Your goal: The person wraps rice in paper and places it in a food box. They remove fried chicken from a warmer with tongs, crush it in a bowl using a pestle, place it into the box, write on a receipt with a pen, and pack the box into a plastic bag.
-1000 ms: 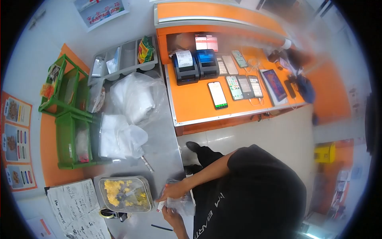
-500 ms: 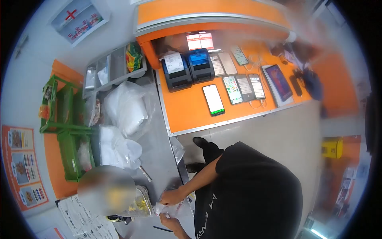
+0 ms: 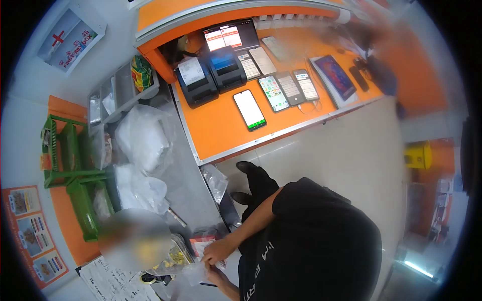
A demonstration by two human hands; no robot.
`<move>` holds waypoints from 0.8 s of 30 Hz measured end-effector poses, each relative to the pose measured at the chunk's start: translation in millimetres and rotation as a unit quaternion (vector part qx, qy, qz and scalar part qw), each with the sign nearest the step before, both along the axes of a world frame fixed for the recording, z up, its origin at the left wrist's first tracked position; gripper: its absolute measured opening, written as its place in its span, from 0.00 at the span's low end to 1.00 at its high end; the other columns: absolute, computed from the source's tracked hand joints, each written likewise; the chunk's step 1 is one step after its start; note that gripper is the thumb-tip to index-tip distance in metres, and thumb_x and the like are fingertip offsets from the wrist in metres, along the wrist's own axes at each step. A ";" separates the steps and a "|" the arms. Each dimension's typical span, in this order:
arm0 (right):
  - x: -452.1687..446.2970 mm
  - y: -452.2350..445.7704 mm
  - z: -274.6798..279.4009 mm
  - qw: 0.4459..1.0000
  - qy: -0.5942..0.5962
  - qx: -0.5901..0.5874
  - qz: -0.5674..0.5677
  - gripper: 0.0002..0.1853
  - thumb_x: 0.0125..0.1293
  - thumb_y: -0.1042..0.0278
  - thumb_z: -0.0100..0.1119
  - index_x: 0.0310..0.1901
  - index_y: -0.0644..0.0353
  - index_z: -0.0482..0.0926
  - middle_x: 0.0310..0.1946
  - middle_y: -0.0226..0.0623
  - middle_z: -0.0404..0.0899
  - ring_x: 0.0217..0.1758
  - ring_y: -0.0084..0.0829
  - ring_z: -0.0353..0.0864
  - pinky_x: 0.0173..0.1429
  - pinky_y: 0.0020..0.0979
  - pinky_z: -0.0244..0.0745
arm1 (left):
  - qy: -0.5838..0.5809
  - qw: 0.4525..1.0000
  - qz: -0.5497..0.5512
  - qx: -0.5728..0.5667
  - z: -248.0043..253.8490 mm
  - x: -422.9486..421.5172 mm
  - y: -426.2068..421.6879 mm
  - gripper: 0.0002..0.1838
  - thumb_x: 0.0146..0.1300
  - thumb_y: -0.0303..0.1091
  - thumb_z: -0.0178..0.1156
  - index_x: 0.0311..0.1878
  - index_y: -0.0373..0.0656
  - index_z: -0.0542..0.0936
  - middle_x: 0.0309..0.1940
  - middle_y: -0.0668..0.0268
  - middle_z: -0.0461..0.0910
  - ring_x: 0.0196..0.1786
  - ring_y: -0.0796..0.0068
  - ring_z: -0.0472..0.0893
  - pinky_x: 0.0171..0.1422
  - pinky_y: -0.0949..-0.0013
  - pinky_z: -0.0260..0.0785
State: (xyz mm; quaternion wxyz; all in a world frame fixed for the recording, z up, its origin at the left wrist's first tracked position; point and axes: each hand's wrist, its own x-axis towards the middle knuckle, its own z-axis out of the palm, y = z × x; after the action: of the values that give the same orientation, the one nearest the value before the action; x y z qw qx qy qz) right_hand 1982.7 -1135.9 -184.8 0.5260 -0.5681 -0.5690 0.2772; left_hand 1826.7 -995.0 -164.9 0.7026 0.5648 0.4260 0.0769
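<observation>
My right hand (image 3: 219,251) reaches over the steel counter (image 3: 193,193), its fingers pinched on the top of a clear plastic bag (image 3: 195,274). Just below it, my left hand (image 3: 216,275) grips the same bag, and the two hands nearly touch. What the bag holds, I cannot make out. Beside my right hand lies a red-and-white packet (image 3: 201,243), partly covered by the fingers. A clear tub (image 3: 176,257) with yellow pieces stands left of the hands. A thin pen-like stick (image 3: 176,217) lies beyond it.
White plastic bags (image 3: 143,135) lie farther along the counter, near a grey divided tray (image 3: 122,93) and green baskets (image 3: 83,200). Phones (image 3: 249,110) and two receipt printers (image 3: 196,85) stand on the orange desk (image 3: 211,140). A handwritten sheet (image 3: 113,281) sits at lower left.
The view has shifted, moving the desk left and up in the picture. My hands have come closer together on the bag. The red-and-white packet now shows plainly beside them.
</observation>
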 end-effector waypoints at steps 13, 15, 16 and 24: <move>15.2 -15.4 45.9 0.917 0.239 -0.121 -0.296 0.09 0.69 0.72 0.73 0.48 0.65 0.88 0.37 0.39 0.89 0.37 0.29 0.88 0.41 0.30 0.81 | -0.014 0.977 0.200 -0.075 15.4 55.7 -77.5 0.20 0.79 0.48 0.64 0.63 0.46 0.78 0.54 0.67 0.81 0.58 0.70 0.82 0.54 0.59 0.78; 13.7 -18.5 48.1 0.936 0.184 -0.104 -0.280 0.08 0.70 0.73 0.71 0.48 0.65 0.88 0.40 0.39 0.89 0.37 0.29 0.88 0.41 0.30 0.82 | -0.045 0.977 0.193 -0.082 16.3 58.2 -77.3 0.19 0.78 0.46 0.65 0.62 0.46 0.79 0.53 0.67 0.82 0.58 0.70 0.82 0.53 0.60 0.78; 14.1 -20.3 49.2 0.940 0.178 -0.101 -0.274 0.08 0.71 0.73 0.70 0.48 0.65 0.88 0.41 0.39 0.89 0.38 0.29 0.88 0.41 0.30 0.82 | -0.060 0.977 0.188 -0.077 16.8 59.4 -77.7 0.18 0.78 0.46 0.65 0.62 0.46 0.79 0.53 0.67 0.82 0.58 0.70 0.82 0.53 0.60 0.78; 6.8 -21.4 56.1 0.941 0.167 -0.087 -0.283 0.08 0.71 0.74 0.69 0.49 0.65 0.89 0.42 0.39 0.88 0.37 0.31 0.88 0.42 0.31 0.82 | -0.095 0.969 0.218 -0.064 18.3 63.8 -77.7 0.16 0.78 0.38 0.65 0.60 0.38 0.80 0.52 0.64 0.83 0.55 0.71 0.82 0.59 0.65 0.76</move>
State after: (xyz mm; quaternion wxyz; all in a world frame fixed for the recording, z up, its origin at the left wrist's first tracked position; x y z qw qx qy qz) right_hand 1989.4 -1157.2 -128.7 0.6183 -0.6950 -0.2628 0.2563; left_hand 1890.4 -1072.7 -146.7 0.7407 0.4025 0.4739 0.2544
